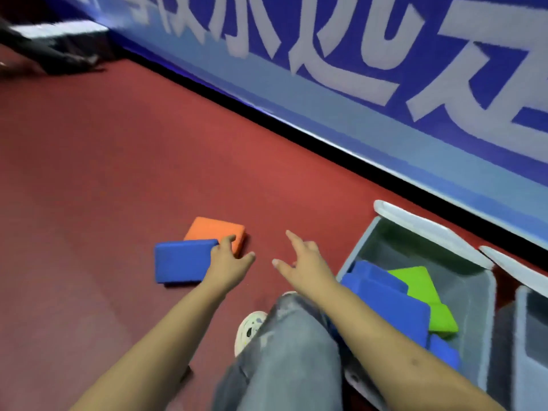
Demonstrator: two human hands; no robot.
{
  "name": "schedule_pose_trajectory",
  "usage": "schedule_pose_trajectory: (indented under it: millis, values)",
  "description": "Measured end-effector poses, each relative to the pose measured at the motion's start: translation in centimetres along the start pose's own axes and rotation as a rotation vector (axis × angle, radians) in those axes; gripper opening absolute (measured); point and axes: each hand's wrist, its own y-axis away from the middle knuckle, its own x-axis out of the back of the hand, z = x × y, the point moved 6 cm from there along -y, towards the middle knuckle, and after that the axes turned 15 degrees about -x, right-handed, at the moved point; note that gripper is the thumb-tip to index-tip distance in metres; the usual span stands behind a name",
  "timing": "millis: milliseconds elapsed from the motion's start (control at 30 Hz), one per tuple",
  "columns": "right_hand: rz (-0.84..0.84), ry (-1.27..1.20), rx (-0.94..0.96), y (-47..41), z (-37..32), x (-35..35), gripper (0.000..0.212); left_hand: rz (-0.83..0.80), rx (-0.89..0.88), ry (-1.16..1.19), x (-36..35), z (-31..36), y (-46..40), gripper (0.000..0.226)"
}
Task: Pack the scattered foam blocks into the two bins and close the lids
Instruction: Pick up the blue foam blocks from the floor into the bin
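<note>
Foam blocks are the business here, and two of them lie loose on the red floor [103, 179]: a blue block [181, 261] and, just behind it and partly tucked under its far edge, an orange block [218, 234]. The left hand [228, 259] sits where the two meet, fingers curled over the near end of the orange one and thumb spread toward the floor; whether it has a firm hold is hard to tell. To do this well, I would close that hand round both blocks together, since they overlap, or slide the orange one free first so neither is dragged.

The right hand [302, 262] hovers spread wide and holds nothing, well placed to take the second block or steady the pair. Below it a knee in grey jeans [284, 345] and a white shoe [249, 327] show the person crouching.

Further right stands the first bin [480, 292], lid off, with blue and green blocks [421, 289] piled in loosely; laying new ones flat should leave room for the lid. The second bin [530, 336] is only partly in view.
</note>
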Motion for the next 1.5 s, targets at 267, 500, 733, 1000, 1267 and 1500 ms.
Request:
schedule_pose_trajectory:
  millis: [267,500,733,1000,1267,1500]
  values:
    - [-0.450,0.149,-0.030,-1.7,-6.6,-21.9,0.070,-0.211,0.384,-0.268,5.0,-24.5,4.1,0.078]
    - [-0.670,0.371,-0.233,-4.3,1.3,-32.0,0.074,-0.378,0.602,-0.495,3.9,-40.5,7.7,0.106]
    - [-0.737,0.346,-0.286,-6.5,4.5,-35.8,0.077,-0.269,0.617,-0.408,3.5,-47.0,3.4,0.119]
    - [-0.752,0.335,-0.319,-6.1,4.9,-36.2,0.075,-0.577,0.670,-0.630,4.1,-45.5,3.3,0.104]
    - [-0.731,0.235,-0.255,-7.1,2.4,-34.0,0.096,-0.277,0.565,0.034,4.8,-41.3,6.7,0.104]
    - [-0.642,0.066,-0.068,-11.9,-2.2,-29.6,0.115,-0.195,0.173,0.425,6.3,-30.1,-2.8,0.085]
